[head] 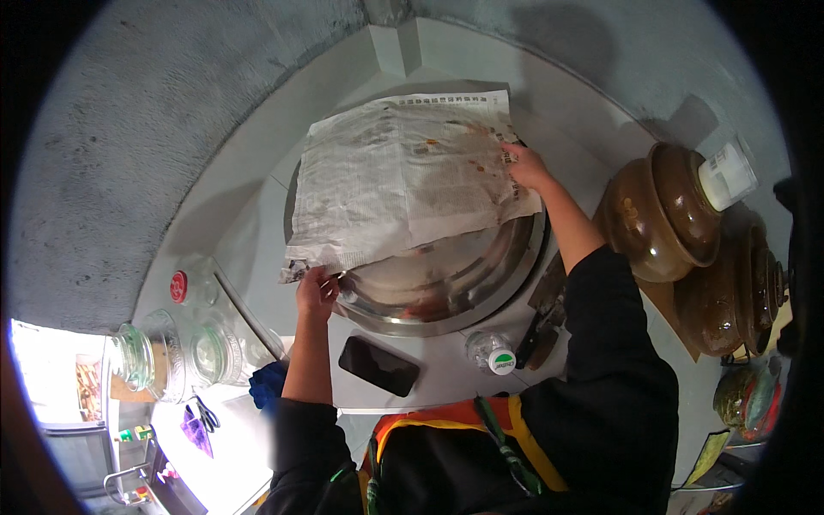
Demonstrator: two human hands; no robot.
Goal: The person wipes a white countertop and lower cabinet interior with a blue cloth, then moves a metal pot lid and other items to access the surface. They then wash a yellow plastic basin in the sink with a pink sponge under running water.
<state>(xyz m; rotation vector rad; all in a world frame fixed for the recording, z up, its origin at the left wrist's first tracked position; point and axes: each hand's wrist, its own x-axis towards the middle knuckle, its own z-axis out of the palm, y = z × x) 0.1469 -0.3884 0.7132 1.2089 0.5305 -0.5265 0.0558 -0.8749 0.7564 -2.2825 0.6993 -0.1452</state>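
Observation:
Both hands hold a creased sheet of newspaper (399,180) by its edges, above a large round stainless steel basin (438,309). My left hand (317,291) pinches the near left corner. My right hand (526,166) grips the right edge, with the thumb side on the paper. Orange-brown stains and damp-looking patches mark the sheet. It covers most of the basin; the near part of the shiny inside shows below the paper. Whether anything lies under the sheet at the far side is hidden.
Near me lie a black smartphone (378,365), a clear plastic bottle (486,351) with a white and green cap, and a dark knife (539,325). Glass jars (215,351) stand left. Brown glazed crocks (644,212) stand right, one topped by a white container (727,175). Scissors (207,415) lie lower left.

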